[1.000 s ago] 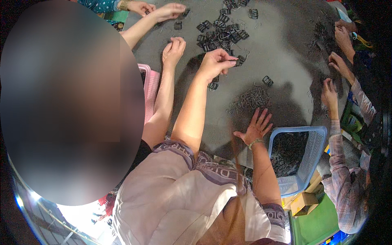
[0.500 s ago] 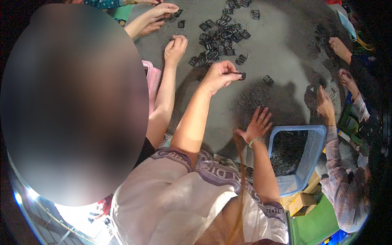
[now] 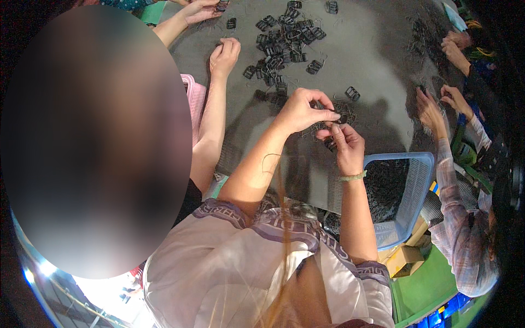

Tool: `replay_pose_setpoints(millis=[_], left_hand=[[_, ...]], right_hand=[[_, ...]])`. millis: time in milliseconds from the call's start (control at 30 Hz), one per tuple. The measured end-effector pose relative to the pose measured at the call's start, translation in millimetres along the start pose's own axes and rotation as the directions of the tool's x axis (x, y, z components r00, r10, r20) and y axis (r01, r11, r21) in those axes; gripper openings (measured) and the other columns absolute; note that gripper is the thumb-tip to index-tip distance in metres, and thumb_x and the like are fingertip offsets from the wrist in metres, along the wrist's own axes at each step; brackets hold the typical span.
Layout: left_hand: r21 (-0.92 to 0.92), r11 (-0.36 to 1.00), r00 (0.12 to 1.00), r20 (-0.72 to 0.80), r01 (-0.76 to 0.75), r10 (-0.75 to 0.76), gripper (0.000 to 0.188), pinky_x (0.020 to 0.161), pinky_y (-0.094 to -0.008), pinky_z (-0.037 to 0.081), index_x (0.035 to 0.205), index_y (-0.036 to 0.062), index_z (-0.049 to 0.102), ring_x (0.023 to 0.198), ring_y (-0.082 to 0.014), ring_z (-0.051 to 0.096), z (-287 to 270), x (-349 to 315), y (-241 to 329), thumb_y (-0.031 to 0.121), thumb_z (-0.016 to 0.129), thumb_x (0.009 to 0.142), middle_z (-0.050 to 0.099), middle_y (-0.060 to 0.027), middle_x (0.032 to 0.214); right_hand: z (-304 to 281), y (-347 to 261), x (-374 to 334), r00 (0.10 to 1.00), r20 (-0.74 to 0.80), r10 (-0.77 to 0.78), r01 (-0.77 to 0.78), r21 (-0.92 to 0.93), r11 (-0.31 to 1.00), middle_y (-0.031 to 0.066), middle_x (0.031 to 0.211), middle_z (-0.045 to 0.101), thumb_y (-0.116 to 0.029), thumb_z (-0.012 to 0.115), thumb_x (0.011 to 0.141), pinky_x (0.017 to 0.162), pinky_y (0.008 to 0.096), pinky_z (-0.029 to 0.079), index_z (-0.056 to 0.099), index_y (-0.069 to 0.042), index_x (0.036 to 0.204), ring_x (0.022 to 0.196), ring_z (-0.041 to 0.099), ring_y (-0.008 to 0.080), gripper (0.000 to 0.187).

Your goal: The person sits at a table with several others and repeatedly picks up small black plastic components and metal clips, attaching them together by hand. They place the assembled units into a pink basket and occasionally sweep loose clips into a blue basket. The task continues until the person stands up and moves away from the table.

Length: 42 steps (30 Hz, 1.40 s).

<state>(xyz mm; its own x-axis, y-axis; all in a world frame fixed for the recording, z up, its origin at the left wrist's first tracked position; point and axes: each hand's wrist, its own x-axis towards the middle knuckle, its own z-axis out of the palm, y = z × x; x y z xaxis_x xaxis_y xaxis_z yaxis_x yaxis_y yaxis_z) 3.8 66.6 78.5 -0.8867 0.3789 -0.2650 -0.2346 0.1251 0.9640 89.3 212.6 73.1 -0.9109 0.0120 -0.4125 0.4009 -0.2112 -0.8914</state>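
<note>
Both of my hands meet over the grey table, fingertips nearly touching. Between thumb and fingers, my left hand (image 3: 307, 112) pinches a small black plastic buckle (image 3: 337, 116), mostly covered by the fingers. My right hand (image 3: 349, 148) is closed just below it, thumb against fingers; what it pinches is too small to make out. A dark piece shows under its fingertips, held or lying there, I cannot tell. Behind my hands is a heap of thin metal wire pieces (image 3: 350, 112). A single black buckle (image 3: 353, 93) lies just beyond that heap.
A large pile of black buckles (image 3: 284, 46) with wire pieces spreads across the far table. Beside my right forearm stands a blue basket (image 3: 418, 191) of dark parts. A pink basket (image 3: 196, 106) is at left. Co-workers' hands (image 3: 224, 57) work at left and others (image 3: 431, 112) at right.
My right hand has lifted from flat beside the wire heap and closed near my left. My left hand has moved slightly right and nearer with the buckle.
</note>
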Motion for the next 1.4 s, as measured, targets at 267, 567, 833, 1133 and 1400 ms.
replay_pose_setpoints(millis=[267,567,833,1133,1400], left_hand=[[-0.159,0.975,0.985,-0.05,0.154,-0.164,0.015,0.048,-0.0219,0.045,0.072,0.0027,0.063,0.057,-0.0046,0.056,5.5,-12.4,0.6,0.01,0.076,0.075,0.062,0.0006,0.066],[-0.129,0.988,0.992,-0.081,0.084,-0.095,0.013,0.049,-0.0186,0.035,0.069,0.0056,0.062,0.055,-0.0025,0.048,6.2,-9.0,-16.5,0.01,0.072,0.077,0.058,0.0026,0.064],[-0.41,0.796,0.884,0.057,0.445,-0.465,0.018,0.044,-0.0213,0.031,0.064,0.0057,0.057,0.049,-0.0043,0.043,10.8,-10.3,5.0,0.012,0.064,0.079,0.052,0.0022,0.058],[0.048,0.965,0.944,-0.225,0.258,-0.241,0.026,0.054,-0.0333,0.045,0.068,0.0006,0.065,0.054,-0.0205,0.059,39.9,-26.3,-12.4,0.023,0.057,0.078,0.061,-0.0088,0.057],[0.468,0.849,0.95,-0.289,0.246,-0.116,0.027,0.057,-0.0425,0.047,0.066,0.004,0.063,0.063,-0.0336,0.061,48.8,-33.0,6.0,0.027,0.056,0.08,0.062,-0.0121,0.061]], right_hand=[[5.0,-3.7,-3.0,0.958,0.048,0.283,-0.277,0.409,0.869,0.008,0.092,0.066,-0.015,0.051,0.095,0.073,0.0293,0.052,0.055,-0.005,0.088,0.081,0.064,0.0156,0.013],[-3.6,-8.4,-5.4,0.926,0.039,0.374,-0.345,0.487,0.802,0.004,0.089,0.063,-0.013,0.059,0.09,0.08,0.0343,0.051,0.061,-0.003,0.091,0.082,0.061,0.0146,0.01],[8.7,5.2,-4.0,0.863,-0.253,-0.437,0.218,-0.595,0.774,0.0044,0.081,0.066,-0.004,0.068,0.082,0.069,0.0224,0.047,0.066,0.002,0.089,0.075,0.059,0.0093,0.009],[31.8,23.7,-9.8,0.749,-0.522,-0.408,0.139,-0.478,0.868,0.0069,0.081,0.067,-0.004,0.065,0.084,0.068,0.0245,0.049,0.066,0.002,0.09,0.074,0.061,0.0091,0.009],[40.1,21.2,-12.3,0.665,-0.593,-0.454,0.072,-0.554,0.829,0.0086,0.076,0.067,-0.008,0.064,0.083,0.064,0.0293,0.051,0.063,0.0,0.089,0.069,0.065,0.0149,0.01]])
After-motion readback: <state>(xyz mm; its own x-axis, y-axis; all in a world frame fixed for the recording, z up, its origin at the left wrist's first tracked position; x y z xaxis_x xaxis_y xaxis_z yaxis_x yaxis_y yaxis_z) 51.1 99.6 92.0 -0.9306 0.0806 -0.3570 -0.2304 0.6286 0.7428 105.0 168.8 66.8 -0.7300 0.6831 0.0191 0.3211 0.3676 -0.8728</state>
